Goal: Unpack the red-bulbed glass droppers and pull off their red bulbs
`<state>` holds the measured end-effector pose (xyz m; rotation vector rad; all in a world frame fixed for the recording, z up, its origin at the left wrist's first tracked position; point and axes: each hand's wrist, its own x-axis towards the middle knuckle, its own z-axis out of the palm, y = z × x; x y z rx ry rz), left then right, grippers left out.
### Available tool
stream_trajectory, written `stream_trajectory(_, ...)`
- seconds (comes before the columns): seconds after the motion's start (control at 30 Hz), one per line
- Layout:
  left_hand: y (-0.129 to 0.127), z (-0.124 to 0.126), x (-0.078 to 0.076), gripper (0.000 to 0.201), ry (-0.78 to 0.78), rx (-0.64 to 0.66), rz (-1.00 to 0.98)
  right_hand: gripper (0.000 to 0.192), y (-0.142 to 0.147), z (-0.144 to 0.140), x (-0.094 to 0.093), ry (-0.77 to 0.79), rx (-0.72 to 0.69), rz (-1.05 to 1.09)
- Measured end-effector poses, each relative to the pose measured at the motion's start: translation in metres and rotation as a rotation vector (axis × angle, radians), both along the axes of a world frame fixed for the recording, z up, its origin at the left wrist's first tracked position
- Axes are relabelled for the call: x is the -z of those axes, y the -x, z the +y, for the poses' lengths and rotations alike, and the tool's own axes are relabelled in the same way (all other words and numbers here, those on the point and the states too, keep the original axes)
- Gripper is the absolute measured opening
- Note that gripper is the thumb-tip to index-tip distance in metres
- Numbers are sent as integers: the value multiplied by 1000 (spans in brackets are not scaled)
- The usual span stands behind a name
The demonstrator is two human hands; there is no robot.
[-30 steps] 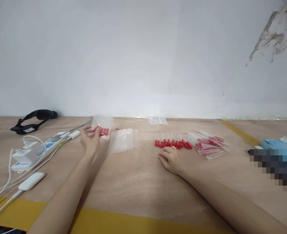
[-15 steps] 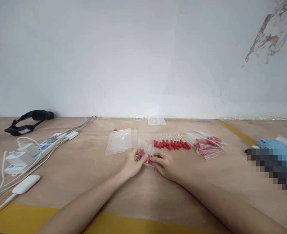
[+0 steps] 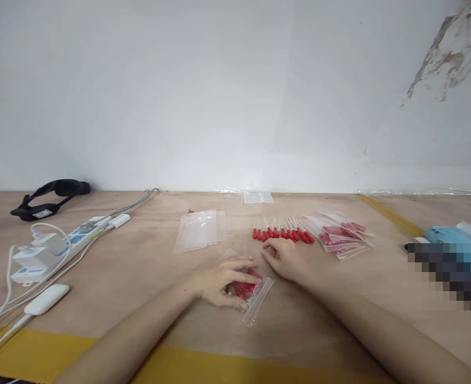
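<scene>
A clear plastic zip bag with red pieces inside lies on the wooden table, its zip end angled to the lower right. My left hand reaches over it from the left, thumb and fingers around the red contents, hiding part of the bag. Just below a row of droppers with red bulbs and thin clear stems, my right hand has its fingers curled in. No object shows at its fingertips. To the right of the row, several filled zip bags overlap in a pile.
Flat bags without contents lie at left centre, and another bag is by the wall. A power strip with plugs and white cables runs along the left, near a black headband-like device. A blue package stands far right.
The bag has come nearer and turned, its zip end now facing lower right under my left hand. My right hand has let go of it and moved up and right towards the droppers.
</scene>
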<state>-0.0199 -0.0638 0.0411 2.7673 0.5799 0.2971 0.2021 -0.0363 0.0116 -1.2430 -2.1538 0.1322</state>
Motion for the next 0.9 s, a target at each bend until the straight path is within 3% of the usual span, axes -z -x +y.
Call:
stream_trajectory(0.1,-2,0,10,59,-23,-90,40,30,-3,1,-7,214,131,-29)
stream_trajectory(0.23,-10,-4,23,57,-132,-396,-54,45,-4,-4,-6,396,56,-64)
stream_trajectory(0.37,-20,-7,30,52,-190,-545,-132,37,5,-17,-3,503,-10,32)
stream_trajectory(0.53,-25,-9,33,50,-215,-636,-164,24,18,-24,-7,562,102,74)
stream_trajectory(0.73,-23,3,30,34,-206,-615,-212,24,19,-19,-6,679,164,149)
stream_trajectory(0.9,-24,27,21,28,-268,-283,-199,25,19,-14,3,651,163,198)
